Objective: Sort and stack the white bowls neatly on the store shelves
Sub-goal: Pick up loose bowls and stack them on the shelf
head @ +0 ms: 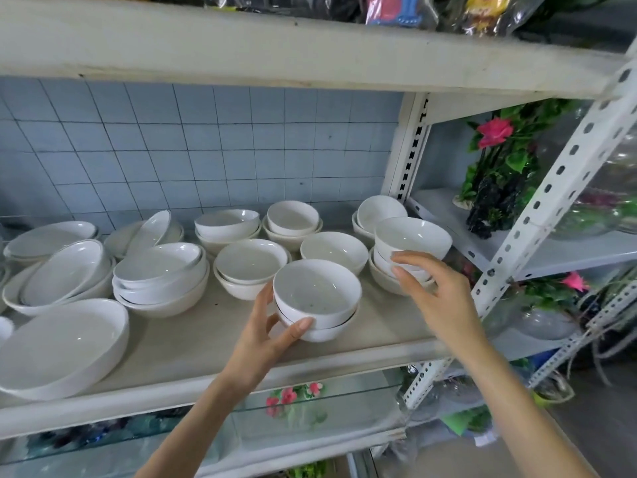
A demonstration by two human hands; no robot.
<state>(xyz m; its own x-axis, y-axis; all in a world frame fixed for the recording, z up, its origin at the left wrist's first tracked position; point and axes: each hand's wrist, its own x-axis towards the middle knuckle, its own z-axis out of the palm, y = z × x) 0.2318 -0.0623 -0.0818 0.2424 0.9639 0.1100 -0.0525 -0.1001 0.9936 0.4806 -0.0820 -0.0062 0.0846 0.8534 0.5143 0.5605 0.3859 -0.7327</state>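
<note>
Your left hand clamps two nested bowls, thumb on the wall, well left of the slotted post. Glazed ceramic, likely stiff, slick, chippable: cup the walls, not the rims. Your right hand, fingers straight and apart, touches the taller stack near the post

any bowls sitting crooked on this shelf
Yes. At the left, a tilted bowl leans inside its stack, and a slanted bowl behind it leans too. The front stack that the left hand grips looks nested properly.
</note>
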